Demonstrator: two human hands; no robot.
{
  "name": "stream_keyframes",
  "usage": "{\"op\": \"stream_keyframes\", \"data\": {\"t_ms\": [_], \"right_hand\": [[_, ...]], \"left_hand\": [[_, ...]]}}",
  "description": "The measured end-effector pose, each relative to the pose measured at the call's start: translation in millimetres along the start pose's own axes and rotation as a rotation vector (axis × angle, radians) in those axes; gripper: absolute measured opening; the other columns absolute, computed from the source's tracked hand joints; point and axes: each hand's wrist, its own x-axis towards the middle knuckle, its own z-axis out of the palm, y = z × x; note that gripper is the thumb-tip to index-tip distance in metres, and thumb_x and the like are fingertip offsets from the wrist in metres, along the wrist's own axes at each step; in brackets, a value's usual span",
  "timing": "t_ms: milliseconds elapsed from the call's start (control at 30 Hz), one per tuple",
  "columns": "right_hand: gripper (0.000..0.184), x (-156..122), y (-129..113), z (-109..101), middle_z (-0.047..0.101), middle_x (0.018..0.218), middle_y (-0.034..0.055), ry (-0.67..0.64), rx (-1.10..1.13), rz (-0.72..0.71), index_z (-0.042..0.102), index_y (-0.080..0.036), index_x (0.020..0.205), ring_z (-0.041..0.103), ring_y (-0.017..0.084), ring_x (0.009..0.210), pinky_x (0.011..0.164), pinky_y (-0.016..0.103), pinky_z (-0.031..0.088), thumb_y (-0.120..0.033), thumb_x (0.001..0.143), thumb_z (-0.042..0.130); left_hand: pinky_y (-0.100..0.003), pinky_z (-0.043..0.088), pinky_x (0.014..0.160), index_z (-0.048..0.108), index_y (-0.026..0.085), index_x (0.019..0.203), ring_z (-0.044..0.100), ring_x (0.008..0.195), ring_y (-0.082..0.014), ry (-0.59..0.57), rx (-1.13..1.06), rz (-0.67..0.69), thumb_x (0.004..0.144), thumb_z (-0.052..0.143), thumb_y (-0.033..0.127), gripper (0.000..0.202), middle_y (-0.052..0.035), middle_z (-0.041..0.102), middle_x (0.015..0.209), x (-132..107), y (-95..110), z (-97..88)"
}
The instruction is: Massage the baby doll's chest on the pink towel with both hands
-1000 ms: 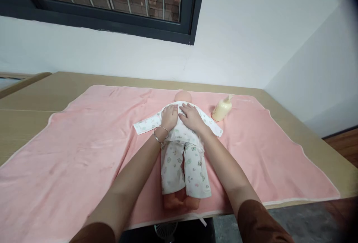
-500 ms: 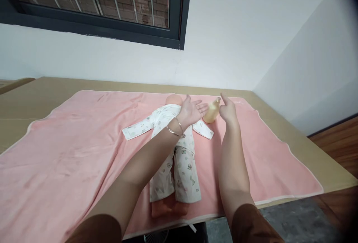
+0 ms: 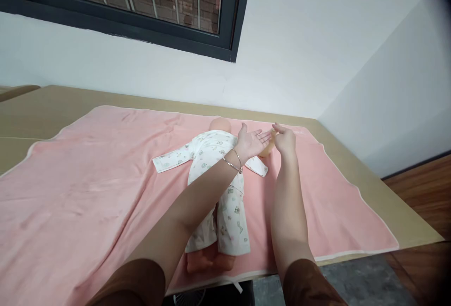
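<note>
A baby doll (image 3: 214, 174) in white printed pyjamas lies on a pink towel (image 3: 88, 179), head toward the wall. My left hand (image 3: 251, 141), with a bracelet at the wrist, is held palm up and open above the doll's right sleeve. My right hand (image 3: 283, 138) is over the top of a pale yellow pump bottle (image 3: 266, 148) that stands just right of the doll; its fingers are curled down onto the bottle's pump, right beside my left palm. Most of the bottle is hidden behind both hands.
The towel covers a tan table (image 3: 369, 179) set against a white wall under a dark-framed window (image 3: 141, 10). The table's right and near edges drop to a wooden floor (image 3: 423, 202). A small fan (image 3: 192, 296) shows under the near edge.
Both hands left the doll's chest. The left turned palm up beside the bottle; the right reached the bottle's top and now rests its fingers on the pump.
</note>
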Motion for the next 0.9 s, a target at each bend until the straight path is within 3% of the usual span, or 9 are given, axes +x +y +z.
{"op": "stream_keyframes", "data": {"t_ms": [167, 267, 367, 467, 567, 667, 800, 900], "right_hand": [[0.056, -1.8, -3.4, 1.9, 0.056, 0.151, 0.0117, -0.02, -0.081, -0.016, 0.071, -0.013, 0.127, 0.049, 0.026, 0.143, 0.123, 0.044, 0.034, -0.011, 0.077, 0.047], [0.056, -7.2, -15.8, 2.9, 0.035, 0.166, 0.0113, -0.012, -0.226, -0.166, 0.061, -0.017, 0.14, 0.024, 0.032, 0.156, 0.126, 0.06, 0.018, -0.024, 0.086, 0.047], [0.059, -21.2, -38.9, 8.4, 0.013, 0.173, 0.0075, -0.208, -0.289, -0.401, 0.044, -0.024, 0.154, 0.002, 0.032, 0.16, 0.124, 0.067, 0.01, -0.043, 0.099, 0.04], [0.065, -46.0, -69.4, 23.2, 0.009, 0.174, 0.0065, -0.384, -0.306, -0.523, 0.03, -0.028, 0.162, 0.001, 0.03, 0.16, 0.124, 0.065, 0.009, -0.058, 0.104, 0.028], [0.071, -81.3, -102.0, 44.7, 0.009, 0.174, 0.0067, -0.355, -0.376, -0.608, 0.026, -0.026, 0.164, -0.006, 0.032, 0.16, 0.125, 0.065, 0.002, -0.063, 0.103, 0.028], [0.077, -123.3, -131.0, 64.4, 0.012, 0.173, 0.0089, -0.425, -0.365, -0.717, 0.022, -0.023, 0.165, -0.003, 0.034, 0.16, 0.125, 0.064, 0.001, -0.064, 0.101, 0.036], [0.088, -163.4, -151.3, 75.5, 0.017, 0.172, 0.0048, -0.57, -0.29, -0.821, 0.028, -0.029, 0.163, -0.001, 0.039, 0.159, 0.126, 0.064, 0.004, -0.07, 0.09, 0.055], [0.081, -161.6, -147.4, 72.1, 0.02, 0.172, 0.0003, -0.562, -0.164, -0.841, 0.026, -0.033, 0.163, 0.003, 0.037, 0.159, 0.126, 0.063, 0.005, -0.071, 0.094, 0.044]], "left_hand": [[-0.037, 0.059, 0.096, 0.031, 0.004, 0.157, 0.062, 0.13, -0.0281, 0.049, 0.09, -0.027, 0.096, 0.026, 0.071, 0.09, -0.0264, 0.057, 0.144, -11.3, -2.4, 0.1], [-0.037, 0.058, 0.099, 0.044, 0.005, 0.15, 0.063, 0.129, -0.0282, 0.024, 0.176, -0.039, 0.097, 0.03, 0.067, 0.083, -0.0257, 0.059, 0.141, -35.5, 0.2, -3.8], [-0.039, 0.055, 0.104, 0.056, 0.012, 0.14, 0.063, 0.129, -0.0275, -0.076, 0.212, -0.016, 0.099, 0.03, 0.064, 0.072, -0.0219, 0.062, 0.14, -67.8, 8.4, -10.8], [-0.046, 0.051, 0.11, 0.06, 0.017, 0.136, 0.06, 0.133, -0.0292, -0.156, 0.224, 0.043, 0.099, 0.025, 0.065, 0.069, -0.0181, 0.063, 0.14, -95.9, 21.7, -14.2], [-0.053, 0.043, 0.117, 0.056, 0.023, 0.142, 0.052, 0.141, -0.0303, -0.139, 0.32, 0.191, 0.099, 0.025, 0.064, 0.067, -0.0129, 0.06, 0.147, -111.7, 36.0, -13.4], [-0.053, 0.034, 0.124, 0.042, 0.032, 0.154, 0.037, 0.152, -0.0275, -0.039, 0.416, 0.418, 0.1, 0.024, 0.061, 0.064, -0.0047, 0.049, 0.158, -116.1, 42.1, -18.3], [-0.044, 0.032, 0.127, 0.022, 0.047, 0.16, 0.016, 0.16, -0.0201, 0.119, 0.436, 0.611, 0.097, 0.026, 0.06, 0.064, 0.0108, 0.032, 0.167, -118.0, 26.8, -37.0], [-0.051, 0.032, 0.127, 0.018, 0.045, 0.162, 0.017, 0.159, -0.0252, 0.139, 0.426, 0.617, 0.096, 0.022, 0.061, 0.067, 0.0092, 0.035, 0.165, -121.7, 10.7, -40.8]]}}
